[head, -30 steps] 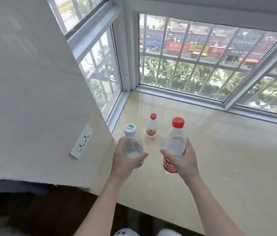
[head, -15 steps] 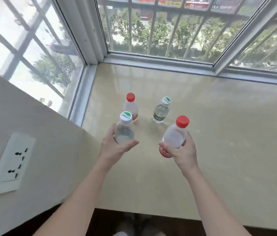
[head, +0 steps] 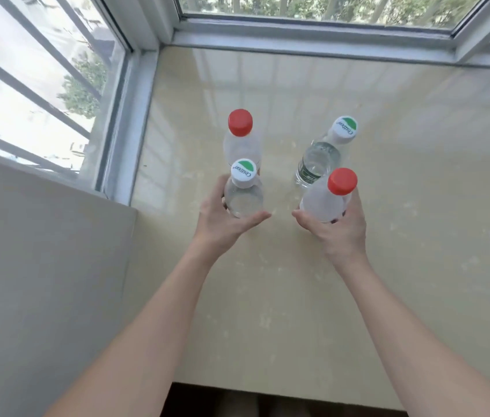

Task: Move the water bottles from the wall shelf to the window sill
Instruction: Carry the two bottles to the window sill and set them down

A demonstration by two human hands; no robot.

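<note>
Left-hand bottle (head: 243,200), right-hand bottle (head: 323,203) lowered toward sill (head: 418,176), both upright, caps up

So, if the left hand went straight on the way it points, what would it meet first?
Probably the far red-capped bottle standing on the sill, just beyond the green-capped bottle the left hand holds; the gap is hard to judge.

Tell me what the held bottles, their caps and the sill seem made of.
Clear bottle in the left hand: thin transparent plastic, likely; water shows through. Cloudy bottle in the right hand: translucent plastic. Red cap, white-green cap: opaque plastic. Window sill: glossy beige stone or tile; faint reflections show.
</note>
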